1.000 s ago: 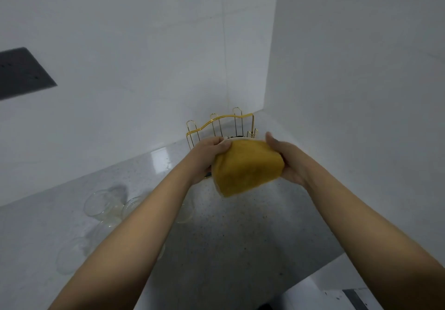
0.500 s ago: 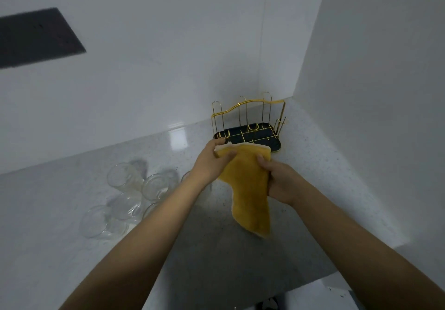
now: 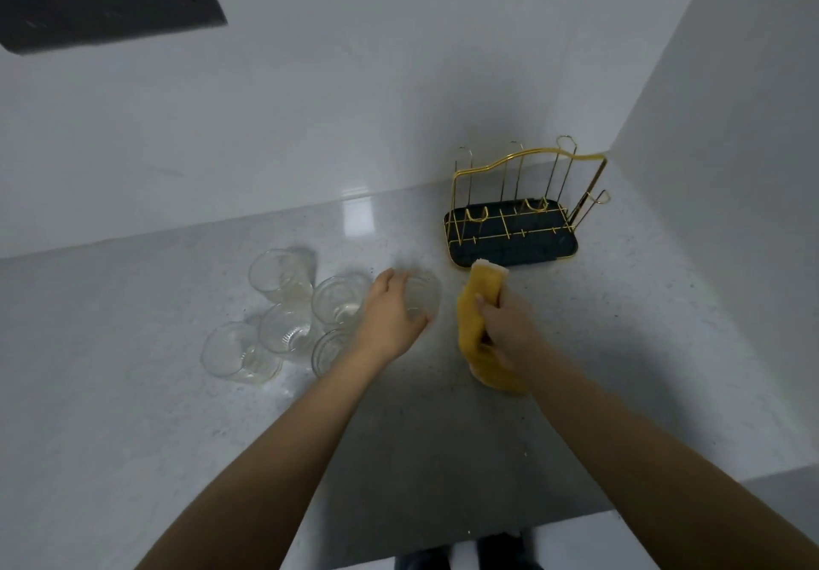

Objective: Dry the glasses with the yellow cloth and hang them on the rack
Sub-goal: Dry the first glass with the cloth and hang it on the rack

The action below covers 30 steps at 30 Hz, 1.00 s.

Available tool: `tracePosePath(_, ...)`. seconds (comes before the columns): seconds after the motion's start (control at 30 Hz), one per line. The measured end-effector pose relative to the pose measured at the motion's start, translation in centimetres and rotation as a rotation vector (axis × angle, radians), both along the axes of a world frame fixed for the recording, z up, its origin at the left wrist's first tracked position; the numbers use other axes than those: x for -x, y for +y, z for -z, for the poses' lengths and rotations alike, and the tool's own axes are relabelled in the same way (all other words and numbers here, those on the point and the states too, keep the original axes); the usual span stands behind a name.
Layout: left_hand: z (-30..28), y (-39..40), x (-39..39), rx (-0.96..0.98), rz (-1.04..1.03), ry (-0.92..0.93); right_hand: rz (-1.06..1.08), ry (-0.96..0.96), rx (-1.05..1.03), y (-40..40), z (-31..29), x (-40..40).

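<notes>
Left hand (image 3: 390, 315) at frame centre, fingers curled around a clear glass (image 3: 422, 299) on the counter (image 3: 133, 414), right hand (image 3: 509, 332) clamped on yellow cloth (image 3: 476, 308), other glasses (image 3: 283, 312) centre-left, gold rack (image 3: 514, 210) (nothing hanging) upper right.

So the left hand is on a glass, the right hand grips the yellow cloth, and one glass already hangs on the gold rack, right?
Not quite. The head view shows the gold rack with no glass on it; its prongs are bare. The rest holds: the left hand is on a glass, and the right hand grips the yellow cloth.
</notes>
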<state>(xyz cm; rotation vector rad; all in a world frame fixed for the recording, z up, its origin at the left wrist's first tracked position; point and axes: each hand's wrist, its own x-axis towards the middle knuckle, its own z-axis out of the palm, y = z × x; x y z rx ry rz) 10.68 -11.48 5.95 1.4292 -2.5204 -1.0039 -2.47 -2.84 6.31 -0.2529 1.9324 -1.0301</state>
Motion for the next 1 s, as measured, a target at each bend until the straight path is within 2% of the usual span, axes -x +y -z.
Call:
tracePosePath(0.2, 1.2, -1.1, 0.3, -0.063, 0.048, -0.155, 0.039, -0.205, 0.061, -1.3, 3.0, -1.1)
tracePosePath(0.5, 2.5, -1.7, 0.6, -0.024, 0.008, -0.044, 0.093, -0.316, 0.158, -1.0, 2.6, -1.3)
tracePosePath(0.77, -0.8, -2.3, 1.5, -0.160, -0.051, 0.109, -0.016, -0.152, 0.290, 1.1, -2.2, -1.4)
tracePosePath(1.0, -6.3, -1.2, 2.2, -0.280, 0.064, 0.133, -0.066, -0.142, 0.487, 2.7, -4.4, -1.3)
